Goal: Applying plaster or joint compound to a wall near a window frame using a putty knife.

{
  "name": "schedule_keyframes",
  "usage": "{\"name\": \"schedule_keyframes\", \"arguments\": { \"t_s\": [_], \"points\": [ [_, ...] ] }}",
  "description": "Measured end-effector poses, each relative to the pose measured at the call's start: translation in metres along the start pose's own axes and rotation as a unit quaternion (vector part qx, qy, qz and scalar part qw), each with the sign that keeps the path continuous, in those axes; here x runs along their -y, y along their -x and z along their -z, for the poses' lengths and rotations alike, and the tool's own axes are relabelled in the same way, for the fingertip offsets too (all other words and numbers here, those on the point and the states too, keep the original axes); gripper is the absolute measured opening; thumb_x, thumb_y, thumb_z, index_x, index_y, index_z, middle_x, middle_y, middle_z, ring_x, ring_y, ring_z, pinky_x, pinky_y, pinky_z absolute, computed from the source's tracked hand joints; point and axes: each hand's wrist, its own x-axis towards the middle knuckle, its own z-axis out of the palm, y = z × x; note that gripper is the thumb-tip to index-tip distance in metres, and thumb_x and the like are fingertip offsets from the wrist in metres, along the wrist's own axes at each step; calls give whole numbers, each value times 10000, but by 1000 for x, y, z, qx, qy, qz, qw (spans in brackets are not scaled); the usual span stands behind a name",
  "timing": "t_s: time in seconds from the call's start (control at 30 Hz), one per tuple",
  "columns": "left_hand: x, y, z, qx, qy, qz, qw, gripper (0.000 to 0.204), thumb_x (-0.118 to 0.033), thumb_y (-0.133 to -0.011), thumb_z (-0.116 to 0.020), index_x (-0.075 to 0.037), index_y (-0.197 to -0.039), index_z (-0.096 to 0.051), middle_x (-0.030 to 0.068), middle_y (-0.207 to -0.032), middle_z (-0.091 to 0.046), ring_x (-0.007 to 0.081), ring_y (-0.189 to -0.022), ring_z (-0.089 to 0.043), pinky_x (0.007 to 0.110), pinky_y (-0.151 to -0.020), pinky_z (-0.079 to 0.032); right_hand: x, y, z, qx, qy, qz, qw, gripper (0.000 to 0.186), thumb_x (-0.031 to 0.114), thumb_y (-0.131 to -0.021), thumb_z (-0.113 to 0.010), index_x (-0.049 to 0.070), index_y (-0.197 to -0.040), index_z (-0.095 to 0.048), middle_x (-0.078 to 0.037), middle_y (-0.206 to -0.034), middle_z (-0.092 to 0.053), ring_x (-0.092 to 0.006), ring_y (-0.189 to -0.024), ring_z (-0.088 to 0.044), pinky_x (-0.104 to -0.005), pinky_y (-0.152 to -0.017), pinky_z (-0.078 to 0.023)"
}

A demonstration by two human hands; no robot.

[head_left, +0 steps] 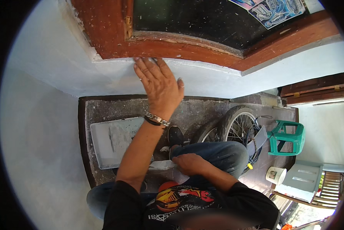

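Observation:
My left hand (158,84), a chain bracelet on its wrist, reaches up to the white wall (206,82) just under the reddish-brown window frame (164,51). Its fingers are stretched out, with the tips at the frame's lower edge and the thumb apart. Low by my bent knee, my right hand (191,164) is closed with fingers curled. A pale, flat, blade-like strip (162,165) extends from its fingertips; its grip is hidden. Below my left forearm lies a white rectangular tray (103,147) smeared with grey-white paste, partly covered by the arm.
A bicycle wheel (239,124) with cables stands right of my knee. Farther right are a green plastic stool (287,138) and a white bucket (276,175). A wall (41,142) closes the left side. My dark shoe (176,136) rests on the stained floor.

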Motion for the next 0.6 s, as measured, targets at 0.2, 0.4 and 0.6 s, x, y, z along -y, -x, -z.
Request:
{"name": "schedule_keyframes", "arguments": {
  "t_s": [0.2,0.4,0.6],
  "points": [
    [-38,18,25,525,341,-411,663,344,-281,-786,-617,-118,-1090,-618,66,-1096,-616,235,-1059,-562,501,-1058,-246,-30,-3,-23,-35,57,3,998,197,136,-805,-494,26,-950,-572,-198,-924,-628,-365,-881,-615,-466,-749,-486],
    [23,23,43,325,429,-361,761,335,-220,-784,-621,-109,-1099,-603,73,-1022,-634,262,-939,-598,420,-945,-412,-30,-15,-21,-68,-37,20,997,194,125,-783,-526,29,-947,-563,-200,-870,-626,-345,-799,-632,-464,-687,-498],
    [45,27,83,327,249,-293,863,204,-109,-748,-625,-90,-949,-600,60,-991,-604,242,-905,-586,374,-820,-449,-9,-12,3,-146,48,22,988,183,143,-787,-548,27,-927,-536,-163,-804,-634,-328,-720,-639,-438,-617,-511]
  ]
}}
